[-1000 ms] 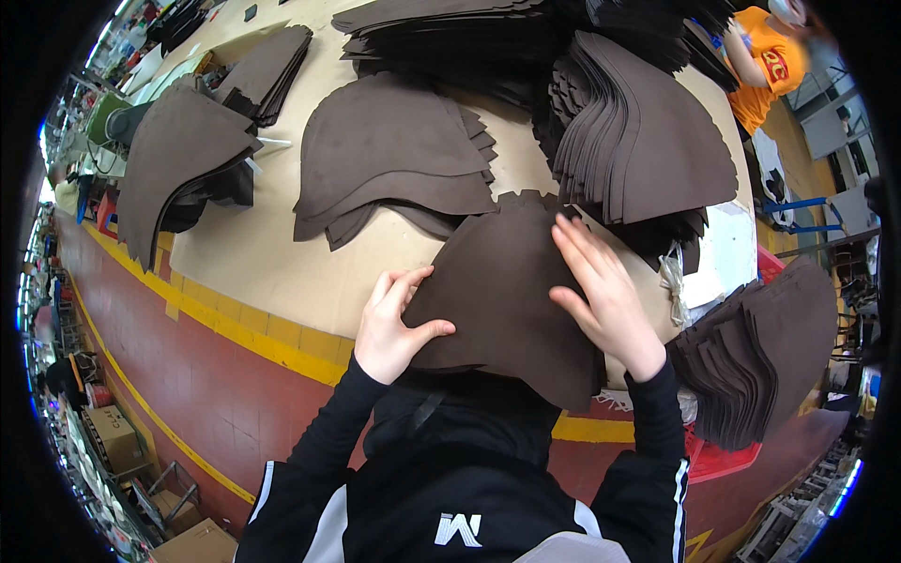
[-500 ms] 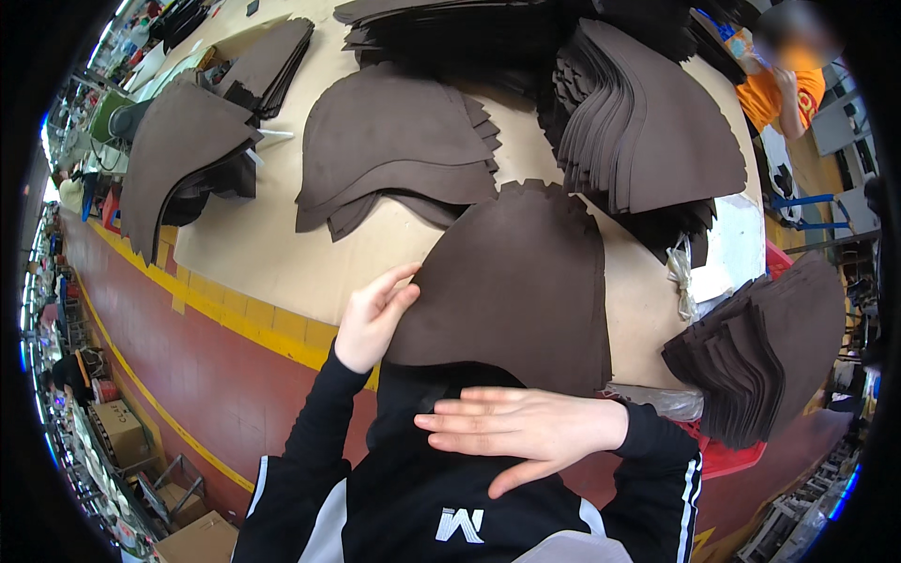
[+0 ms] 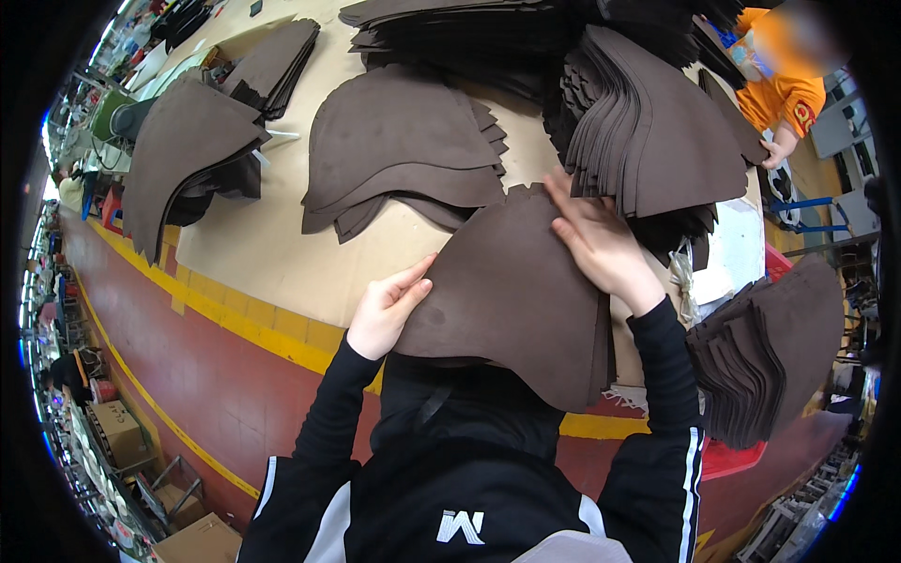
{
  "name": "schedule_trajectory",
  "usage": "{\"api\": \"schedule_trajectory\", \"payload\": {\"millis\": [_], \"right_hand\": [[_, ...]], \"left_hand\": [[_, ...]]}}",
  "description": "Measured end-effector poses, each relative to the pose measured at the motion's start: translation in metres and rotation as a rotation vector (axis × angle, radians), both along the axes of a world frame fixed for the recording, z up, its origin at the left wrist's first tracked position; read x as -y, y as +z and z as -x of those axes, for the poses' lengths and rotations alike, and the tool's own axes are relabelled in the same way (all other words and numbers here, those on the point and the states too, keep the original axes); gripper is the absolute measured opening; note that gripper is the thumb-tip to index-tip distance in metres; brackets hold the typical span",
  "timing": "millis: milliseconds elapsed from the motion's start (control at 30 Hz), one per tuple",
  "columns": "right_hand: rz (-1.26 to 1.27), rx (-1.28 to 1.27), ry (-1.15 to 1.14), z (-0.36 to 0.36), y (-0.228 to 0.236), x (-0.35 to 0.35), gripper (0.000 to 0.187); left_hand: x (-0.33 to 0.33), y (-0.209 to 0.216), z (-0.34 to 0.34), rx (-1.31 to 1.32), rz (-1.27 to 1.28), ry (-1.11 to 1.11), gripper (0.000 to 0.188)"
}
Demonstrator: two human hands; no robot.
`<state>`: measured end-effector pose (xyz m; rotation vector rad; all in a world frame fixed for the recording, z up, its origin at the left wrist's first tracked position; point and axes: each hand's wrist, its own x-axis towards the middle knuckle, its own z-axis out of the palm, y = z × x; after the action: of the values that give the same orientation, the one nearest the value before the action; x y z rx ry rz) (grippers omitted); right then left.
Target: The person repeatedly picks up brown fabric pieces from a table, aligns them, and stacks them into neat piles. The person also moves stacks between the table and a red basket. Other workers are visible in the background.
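Item in hand: one dark brown, fan-shaped cut piece of foam-like sheet [image 3: 511, 300], scalloped along its far edge, laid on the near edge of the tan work table [image 3: 263, 253] and overhanging it toward the person. It appears to top a thin stack of like pieces, whose edges show at its right side.

Left hand [image 3: 383, 310]: fingers extended, pressed against the piece's left edge; nothing is clasped.
Right hand [image 3: 601, 246]: laid flat, palm down, on the piece's upper right part near the scallops; fingers spread, nothing enclosed.

Progress, as judged: the near stack is low and is being squared, while far larger lots lie sorted elsewhere, so much stock seems handled already; how much is left cannot be told.

Other lots: a fanned brown pile at table centre [image 3: 404, 159]; a tall fanned pile at right [image 3: 657, 141], touching the right hand's fingertips; a pile at far left [image 3: 183, 155]; a stack beside the table at lower right [image 3: 770, 366].

Containers: cardboard boxes on the floor at lower left [image 3: 117, 432]; contents cannot be made out.

Another person in an orange top [image 3: 784, 89] stands at the far right.
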<state>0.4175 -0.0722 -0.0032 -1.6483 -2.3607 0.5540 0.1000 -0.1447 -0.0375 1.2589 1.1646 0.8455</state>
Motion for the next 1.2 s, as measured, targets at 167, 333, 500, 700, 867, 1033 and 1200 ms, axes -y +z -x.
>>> {"api": "schedule_trajectory", "payload": {"millis": [167, 333, 500, 700, 867, 1033, 1200], "right_hand": [[0.038, 0.003, -0.057, 0.031, 0.035, 0.033, 0.077], [-0.227, -0.019, 0.595, 0.059, -0.004, 0.091, 0.065], [-0.319, 0.052, 0.243, 0.014, 0.001, 0.035, 0.054], [0.007, -0.294, -0.127, -0.045, -0.006, 0.022, 0.047], [-0.341, -0.221, -0.005, -0.021, 0.017, 0.067, 0.049], [-0.161, -0.075, 0.467, 0.035, 0.023, 0.103, 0.072], [-0.195, 0.023, 0.462, 0.046, -0.002, 0.082, 0.056]], "left_hand": [[0.003, -0.003, 0.003, 0.021, 0.067, 0.026, 0.042], [0.001, -0.004, -0.003, 0.042, 0.023, 0.037, 0.04], [0.011, 0.0, 0.0, -0.221, -0.206, 0.062, 0.036], [-0.002, 0.036, 0.019, -0.428, -0.79, 0.071, 0.037], [-0.06, 0.059, 0.065, -0.327, -0.698, 0.558, 0.031], [-0.1, 0.043, 0.099, -1.049, -0.959, 0.548, 0.033], [-0.01, 0.03, 0.004, -0.408, -0.374, 0.033, 0.043]]}}
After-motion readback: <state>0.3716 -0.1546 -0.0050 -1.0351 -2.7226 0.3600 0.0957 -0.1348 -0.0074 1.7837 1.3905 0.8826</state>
